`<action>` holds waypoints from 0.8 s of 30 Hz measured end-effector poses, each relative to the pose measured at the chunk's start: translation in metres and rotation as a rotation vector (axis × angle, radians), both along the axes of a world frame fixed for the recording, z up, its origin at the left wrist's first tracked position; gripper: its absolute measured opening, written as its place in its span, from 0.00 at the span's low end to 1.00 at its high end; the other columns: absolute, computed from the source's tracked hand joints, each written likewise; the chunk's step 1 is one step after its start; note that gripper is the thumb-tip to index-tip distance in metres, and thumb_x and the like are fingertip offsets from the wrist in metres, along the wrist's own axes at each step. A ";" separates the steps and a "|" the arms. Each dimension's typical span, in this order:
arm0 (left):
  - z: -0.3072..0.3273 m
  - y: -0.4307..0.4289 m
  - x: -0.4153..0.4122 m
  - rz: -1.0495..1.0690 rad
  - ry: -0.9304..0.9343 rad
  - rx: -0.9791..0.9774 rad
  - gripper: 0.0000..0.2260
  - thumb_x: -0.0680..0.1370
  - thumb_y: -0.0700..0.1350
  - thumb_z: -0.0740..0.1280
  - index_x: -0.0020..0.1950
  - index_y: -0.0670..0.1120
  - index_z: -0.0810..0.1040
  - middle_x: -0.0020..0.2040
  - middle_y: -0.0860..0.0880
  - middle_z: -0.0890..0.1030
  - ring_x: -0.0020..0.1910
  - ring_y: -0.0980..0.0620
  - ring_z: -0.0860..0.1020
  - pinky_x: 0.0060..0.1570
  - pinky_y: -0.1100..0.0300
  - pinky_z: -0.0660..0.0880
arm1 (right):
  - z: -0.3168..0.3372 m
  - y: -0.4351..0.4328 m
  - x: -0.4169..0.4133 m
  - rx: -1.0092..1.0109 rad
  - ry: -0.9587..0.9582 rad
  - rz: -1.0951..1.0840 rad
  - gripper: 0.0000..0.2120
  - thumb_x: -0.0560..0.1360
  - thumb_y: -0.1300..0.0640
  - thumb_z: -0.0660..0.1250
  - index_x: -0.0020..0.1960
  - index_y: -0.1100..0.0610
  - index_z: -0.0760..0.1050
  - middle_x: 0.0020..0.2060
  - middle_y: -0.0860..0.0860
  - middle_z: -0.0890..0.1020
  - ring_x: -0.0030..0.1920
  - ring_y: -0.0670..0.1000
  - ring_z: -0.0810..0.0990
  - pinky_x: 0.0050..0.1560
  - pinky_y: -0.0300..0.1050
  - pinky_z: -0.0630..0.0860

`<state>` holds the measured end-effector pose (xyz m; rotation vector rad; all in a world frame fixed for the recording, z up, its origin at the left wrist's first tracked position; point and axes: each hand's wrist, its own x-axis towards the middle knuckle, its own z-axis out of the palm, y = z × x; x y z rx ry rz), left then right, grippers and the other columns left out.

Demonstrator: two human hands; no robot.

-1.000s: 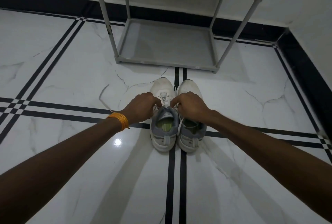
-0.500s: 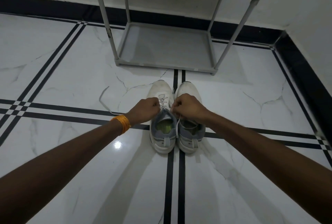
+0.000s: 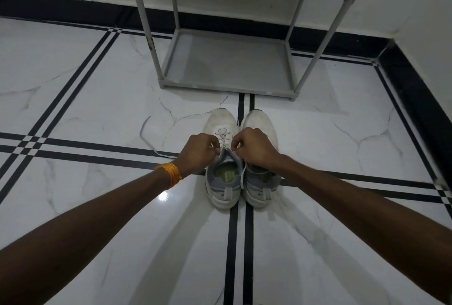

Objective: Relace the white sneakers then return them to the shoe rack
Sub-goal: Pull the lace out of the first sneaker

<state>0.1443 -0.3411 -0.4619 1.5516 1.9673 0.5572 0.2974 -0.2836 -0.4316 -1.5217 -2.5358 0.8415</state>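
Gripping left sneaker's (image 3: 223, 158) lace, both hands (image 3: 199, 151) (image 3: 255, 148); loose lace (image 3: 146, 138) leftward, rack (image 3: 227, 65) beyond.

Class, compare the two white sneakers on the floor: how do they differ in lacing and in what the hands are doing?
The left sneaker shows a lace criss-crossed through its eyelets; on the right sneaker no lacing shows. Both the left hand and right hand pinch lace ends over the left sneaker, while the right sneaker is only partly covered by the right hand. Both stand side by side, toes toward the shoe rack.
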 end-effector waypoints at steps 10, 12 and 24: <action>0.025 0.005 -0.027 -0.201 0.115 -0.077 0.11 0.77 0.52 0.67 0.39 0.47 0.80 0.37 0.48 0.81 0.38 0.49 0.78 0.40 0.57 0.73 | 0.020 0.023 0.019 -0.287 -0.017 0.005 0.06 0.73 0.57 0.73 0.43 0.60 0.84 0.38 0.53 0.84 0.39 0.49 0.78 0.38 0.38 0.72; 0.049 0.012 -0.037 -0.235 0.187 -0.044 0.15 0.76 0.55 0.67 0.33 0.49 0.75 0.31 0.50 0.76 0.34 0.49 0.75 0.39 0.56 0.72 | 0.038 0.036 0.024 -0.473 -0.047 -0.032 0.09 0.74 0.53 0.72 0.39 0.59 0.82 0.32 0.51 0.79 0.33 0.47 0.73 0.35 0.39 0.69; 0.148 0.036 -0.014 -0.561 0.198 0.330 0.12 0.75 0.54 0.70 0.41 0.45 0.79 0.41 0.48 0.80 0.41 0.50 0.78 0.42 0.54 0.75 | 0.162 0.045 -0.003 -0.257 0.310 -0.022 0.15 0.78 0.50 0.66 0.38 0.59 0.79 0.27 0.50 0.73 0.28 0.46 0.70 0.34 0.41 0.70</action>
